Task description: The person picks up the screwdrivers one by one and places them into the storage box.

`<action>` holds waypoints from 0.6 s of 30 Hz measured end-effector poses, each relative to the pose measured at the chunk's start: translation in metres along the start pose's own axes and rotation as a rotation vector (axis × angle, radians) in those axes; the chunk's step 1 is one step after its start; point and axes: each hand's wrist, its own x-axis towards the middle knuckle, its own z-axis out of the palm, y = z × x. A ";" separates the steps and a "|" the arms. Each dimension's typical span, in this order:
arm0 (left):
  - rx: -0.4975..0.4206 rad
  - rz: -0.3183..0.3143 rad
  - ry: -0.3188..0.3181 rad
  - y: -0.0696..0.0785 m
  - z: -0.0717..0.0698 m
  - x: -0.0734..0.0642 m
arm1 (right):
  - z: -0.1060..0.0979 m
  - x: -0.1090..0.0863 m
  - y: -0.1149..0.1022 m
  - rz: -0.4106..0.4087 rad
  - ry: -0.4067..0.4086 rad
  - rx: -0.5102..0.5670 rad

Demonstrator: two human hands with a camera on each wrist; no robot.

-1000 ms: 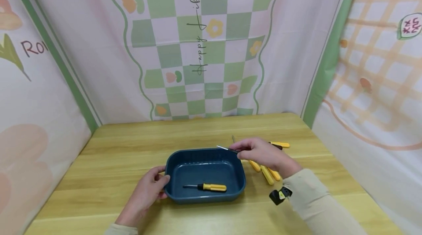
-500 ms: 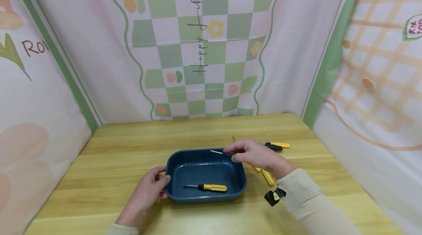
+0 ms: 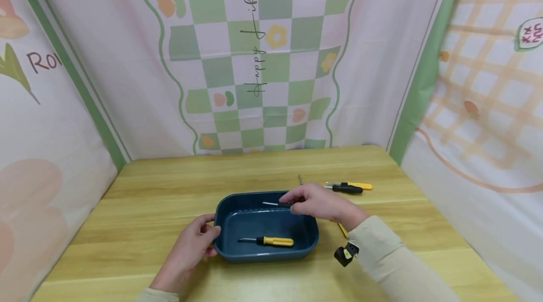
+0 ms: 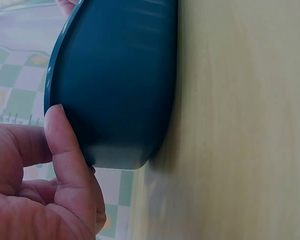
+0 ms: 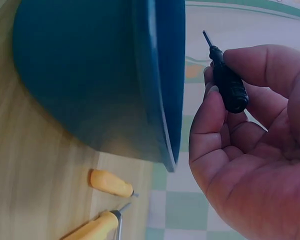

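A dark blue rectangular dish (image 3: pixel 229 257) stands on the table. My left hand (image 3: pixel 195 240) grips its left wall, thumb at the rim; in the left wrist view the left fingers (image 4: pixel 65 150) pinch the dish's edge. Above the dish's far right part, my right hand (image 3: pixel 322 203) holds a black-handled screwdriver (image 5: pixel 230 85) between thumb and fingers. Its metal shaft points left in the head view. Inside the dish lies a yellow-handled screwdriver (image 3: pixel 275 241) with a black collar, its shaft to the left.
Right of the dish, a black-handled screwdriver (image 3: pixel 348 189) and a yellow-handled one (image 3: pixel 360 185) lie on the wooden table (image 3: pixel 169 184). More yellow handles (image 5: pixel 110 183) lie close by, partly hidden by the right arm in the head view. Patterned curtains enclose the table.
My right hand has moved left and slightly nearer, carrying the black screwdriver from the dish's right rim to over its inside. The left hand keeps its grip on the dish.
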 end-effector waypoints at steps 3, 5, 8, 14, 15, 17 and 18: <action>0.003 0.000 0.000 -0.001 0.001 -0.002 | 0.005 0.001 -0.001 0.002 -0.010 -0.013; 0.007 0.000 -0.003 -0.001 0.000 -0.002 | 0.007 0.002 -0.002 0.003 -0.013 -0.013; 0.010 -0.001 -0.004 -0.001 0.000 -0.002 | 0.011 0.004 -0.004 -0.012 -0.016 -0.027; 0.013 -0.002 0.000 0.000 0.000 -0.002 | 0.018 0.008 -0.006 -0.028 -0.036 -0.019; 0.016 -0.003 0.000 0.000 0.000 -0.002 | 0.019 0.008 -0.007 -0.027 -0.044 -0.010; 0.020 -0.004 0.001 0.000 0.000 -0.002 | 0.022 0.010 -0.007 -0.023 -0.057 0.002; 0.022 -0.005 0.001 0.000 0.000 -0.002 | 0.023 0.011 -0.006 -0.022 -0.064 0.006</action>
